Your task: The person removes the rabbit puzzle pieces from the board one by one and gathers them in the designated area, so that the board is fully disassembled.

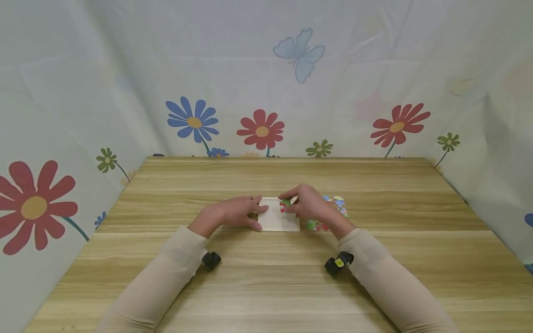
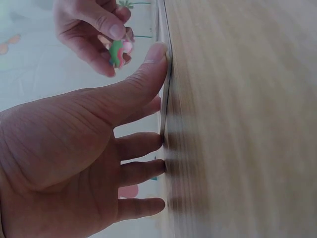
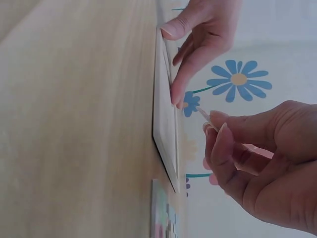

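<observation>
A pale rectangular puzzle board [image 1: 278, 224] lies flat on the wooden table, its visible face mostly plain. My left hand [image 1: 238, 212] steadies it from the left, thumb at the near corner and fingers spread over the left side. In the left wrist view the thumb [image 2: 154, 60] rests against the board's edge. My right hand [image 1: 310, 203] pinches a red and green jigsaw piece [image 1: 284, 206] between thumb and fingertips. The right wrist view shows that piece [image 3: 203, 114] edge-on, held above the board's surface [image 3: 166, 119].
Colourful jigsaw pieces [image 1: 339, 203] lie together just right of the board, partly hidden behind my right wrist. Beyond the wooden table [image 1: 266, 286] hangs a pale cloth [image 1: 233, 60] printed with flowers and a butterfly. Each wrist carries a small black camera [image 1: 211, 260].
</observation>
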A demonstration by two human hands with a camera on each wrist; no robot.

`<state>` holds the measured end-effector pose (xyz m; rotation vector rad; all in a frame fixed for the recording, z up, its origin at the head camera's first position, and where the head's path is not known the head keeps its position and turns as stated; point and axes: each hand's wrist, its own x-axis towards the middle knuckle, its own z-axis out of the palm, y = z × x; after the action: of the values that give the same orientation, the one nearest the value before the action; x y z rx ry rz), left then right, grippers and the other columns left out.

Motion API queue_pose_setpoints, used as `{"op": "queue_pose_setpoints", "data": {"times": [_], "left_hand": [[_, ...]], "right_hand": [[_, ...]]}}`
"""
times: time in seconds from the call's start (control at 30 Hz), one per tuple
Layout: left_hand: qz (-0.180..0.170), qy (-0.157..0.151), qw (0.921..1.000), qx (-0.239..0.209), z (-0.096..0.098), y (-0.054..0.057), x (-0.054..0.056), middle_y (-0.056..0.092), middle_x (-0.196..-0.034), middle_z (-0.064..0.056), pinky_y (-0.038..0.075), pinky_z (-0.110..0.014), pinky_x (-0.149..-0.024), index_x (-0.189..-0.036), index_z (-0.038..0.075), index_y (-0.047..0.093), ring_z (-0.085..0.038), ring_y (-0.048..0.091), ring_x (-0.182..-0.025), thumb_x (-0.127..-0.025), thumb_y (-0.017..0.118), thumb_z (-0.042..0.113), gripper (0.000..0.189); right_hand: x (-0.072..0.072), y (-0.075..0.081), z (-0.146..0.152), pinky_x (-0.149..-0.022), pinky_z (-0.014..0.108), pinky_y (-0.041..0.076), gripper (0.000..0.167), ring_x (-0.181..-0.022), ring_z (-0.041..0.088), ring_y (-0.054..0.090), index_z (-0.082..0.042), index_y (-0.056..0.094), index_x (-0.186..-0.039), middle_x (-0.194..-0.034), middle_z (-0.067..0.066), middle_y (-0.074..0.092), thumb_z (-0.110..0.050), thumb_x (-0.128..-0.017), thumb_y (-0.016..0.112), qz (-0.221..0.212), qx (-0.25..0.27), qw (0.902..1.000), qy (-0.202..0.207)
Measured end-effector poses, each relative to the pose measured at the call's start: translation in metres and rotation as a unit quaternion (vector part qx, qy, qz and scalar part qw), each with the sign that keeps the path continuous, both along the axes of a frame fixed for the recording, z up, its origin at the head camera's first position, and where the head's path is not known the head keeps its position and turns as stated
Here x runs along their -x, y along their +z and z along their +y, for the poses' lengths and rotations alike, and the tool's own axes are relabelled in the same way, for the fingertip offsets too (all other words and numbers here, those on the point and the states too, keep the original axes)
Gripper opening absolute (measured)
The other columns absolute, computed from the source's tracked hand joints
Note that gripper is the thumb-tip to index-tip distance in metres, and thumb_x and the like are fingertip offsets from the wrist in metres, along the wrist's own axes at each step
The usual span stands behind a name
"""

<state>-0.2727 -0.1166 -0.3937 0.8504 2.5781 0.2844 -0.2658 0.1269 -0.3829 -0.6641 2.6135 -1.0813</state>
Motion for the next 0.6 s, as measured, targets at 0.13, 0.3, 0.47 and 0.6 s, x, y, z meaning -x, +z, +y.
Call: {"op": "queue_pose_setpoints", "data": {"times": [0.13,0.3,0.47,0.6], "left_hand": [[-0.003,0.005,1.0,0.0,-0.001,0.0,-0.001,0.024,-0.164,-0.009,0.025,-0.046,-0.118,-0.153,0.023,0.043,-0.03,0.023,-0.15,-0.089,0.071,0.048,0.074],[-0.002,0.005,1.0,-0.003,0.0,-0.001,-0.001,0.024,-0.164,-0.01,0.024,-0.047,-0.118,-0.152,0.023,0.044,-0.03,0.023,-0.15,-0.089,0.071,0.047,0.073],[0.0,0.004,1.0,0.002,0.0,-0.001,0.0,0.024,-0.164,-0.01,0.024,-0.046,-0.119,-0.153,0.023,0.043,-0.031,0.023,-0.15,-0.09,0.071,0.047,0.073],[-0.003,0.001,1.0,0.001,0.0,0.0,-0.001,0.023,-0.164,-0.011,0.024,-0.046,-0.118,-0.153,0.022,0.042,-0.032,0.022,-0.15,-0.09,0.071,0.046,0.073]], "right_hand": [[0.001,0.002,0.004,-0.063,0.03,0.056,0.041,-0.074,0.021,0.066,-0.003,0.068,-0.129,-0.118,0.01,0.068,0.0,-0.089,0.074,-0.012,0.017,0.9997,-0.009],[0.003,0.005,0.01,-0.071,0.033,0.058,0.043,-0.088,0.022,0.065,-0.005,0.068,-0.129,-0.12,0.01,0.068,-0.001,-0.088,0.076,-0.008,0.029,0.9994,-0.017],[0.007,0.005,0.018,-0.077,0.033,0.056,0.044,-0.098,0.026,0.062,-0.007,0.068,-0.13,-0.114,0.009,0.069,-0.005,-0.087,0.078,0.015,0.029,0.9991,-0.028],[0.008,0.005,0.03,-0.077,0.035,0.056,0.047,-0.101,0.03,0.061,-0.008,0.067,-0.132,-0.113,0.01,0.067,-0.005,-0.086,0.078,0.025,0.036,0.9983,-0.04]]}}
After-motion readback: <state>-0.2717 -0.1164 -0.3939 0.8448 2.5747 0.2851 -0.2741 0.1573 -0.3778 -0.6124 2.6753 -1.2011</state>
